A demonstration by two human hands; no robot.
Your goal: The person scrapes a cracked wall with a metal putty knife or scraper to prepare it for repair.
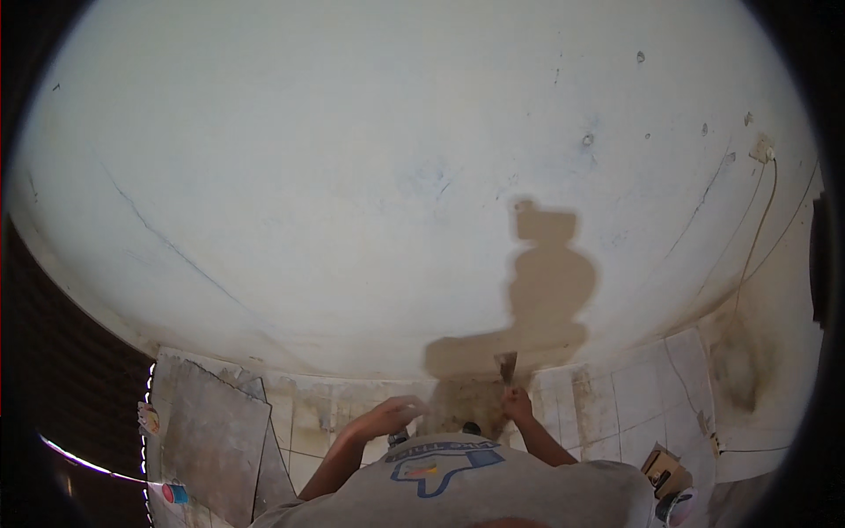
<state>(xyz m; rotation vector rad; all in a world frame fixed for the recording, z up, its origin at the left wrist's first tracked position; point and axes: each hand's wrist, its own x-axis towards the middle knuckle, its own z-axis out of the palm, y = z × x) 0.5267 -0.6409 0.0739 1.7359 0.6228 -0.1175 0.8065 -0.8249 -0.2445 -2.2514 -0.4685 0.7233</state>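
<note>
Pale wall (334, 176) fills most of the view in front of you, streaked with long cracks at left and right and dotted with small holes toward the upper right. White tiled floor (607, 409), stained brown in places, runs along its foot. On your left, a dark ribbed sheet (70, 334) bends down the edge of the view. Your grey shirt (546, 488), with a blue print on its front, covers the lower middle. To the left of it you have a large grey board (216, 431); whether it lies flat or leans is hard to tell. Your brownish shadow (554, 282) falls on the wall, right of centre.

At far right, a cable (753, 242) hangs down the wall from a socket (761, 148). An open cardboard box (666, 475) stands near the lower right corner, with a round tub (676, 508) just beside it.

Your left hand (396, 415) is held out before your shirt, its fingers unclenched and loosely bent toward the right. Your right hand (518, 405) has its fingers clamped around the handle of a scraper (506, 365), which points up, its blade in front of the wall's lower edge; you cannot tell from this angle whether it touches. Smaller still, a red and blue can (174, 494) sits near the board's lower left.
</note>
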